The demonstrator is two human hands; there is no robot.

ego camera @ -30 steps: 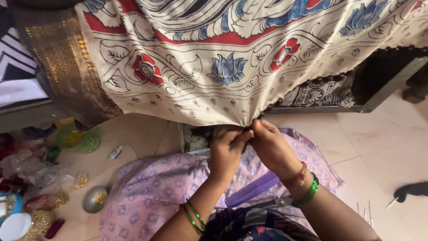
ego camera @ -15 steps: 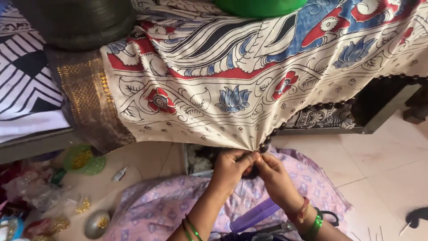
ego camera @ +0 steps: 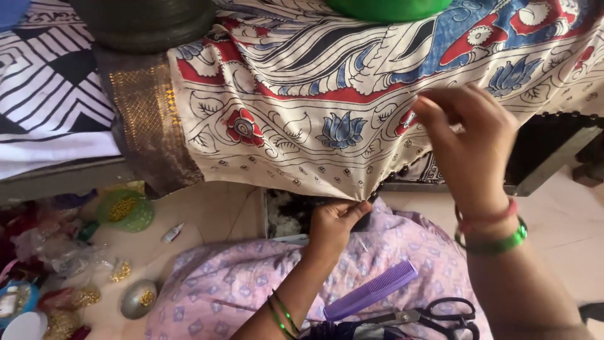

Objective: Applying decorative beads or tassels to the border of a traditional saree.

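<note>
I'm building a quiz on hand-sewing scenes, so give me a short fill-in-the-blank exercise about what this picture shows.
1. The left hand pinches the lower edge of the printed ____ cloth.
2. The right hand is raised ____ the left hand, in front of the cloth.
3. The comb on the lap is ____ in colour.
4. Beside the comb lie black-handled ____.

Missing words: floral; above; purple; scissors

Printed cream cloth (ego camera: 302,119), hem pinched.
</note>
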